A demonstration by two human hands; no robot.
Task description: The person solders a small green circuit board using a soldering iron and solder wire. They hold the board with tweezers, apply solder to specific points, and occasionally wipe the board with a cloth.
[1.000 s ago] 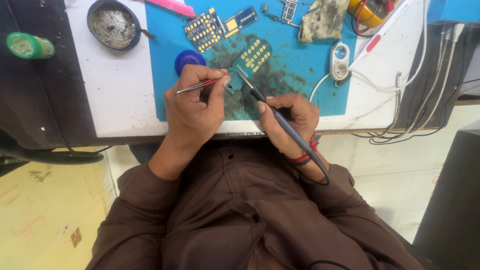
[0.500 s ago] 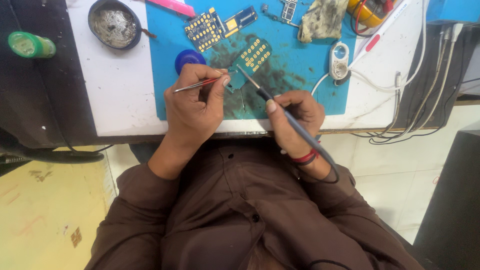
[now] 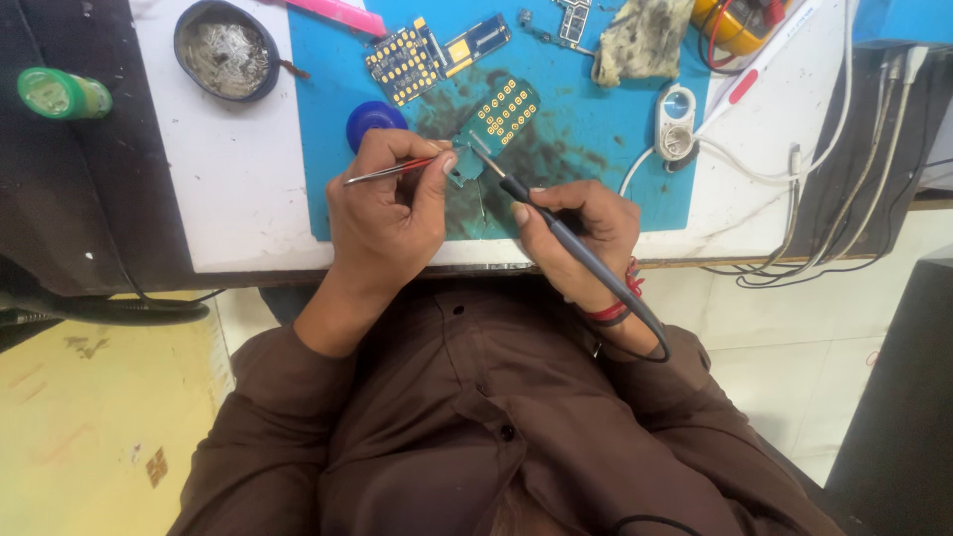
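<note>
Left hand: the left hand [image 3: 387, 208] is curled, thumb and forefinger pinching a pair of tweezers [image 3: 392, 170] whose points lie at the near corner of the green circuit board [image 3: 496, 124].
Right hand: the right hand [image 3: 576, 233] is closed round a soldering iron [image 3: 556, 233] like a pen, its tip down on the same corner of the board.
Board: it lies tilted on the blue mat [image 3: 586, 129], just beyond both hands, gold pads facing up.
What has changed: very little. Compared with a second ago the iron's tip has crept a shade along the board's edge and the tweezers have held their line; both grips look the same.
What that suggests: to my eye the work is staying on one small spot, steady and fine.
Around them: a blue cap [image 3: 374, 119] just beyond the left knuckles, a second yellow-padded board [image 3: 417, 60] further up, a tin of wire wool [image 3: 226, 48] on the white desk [image 3: 238, 189], a green bottle [image 3: 62, 94] well off to the left, white cables [image 3: 824, 149] at the right.
</note>
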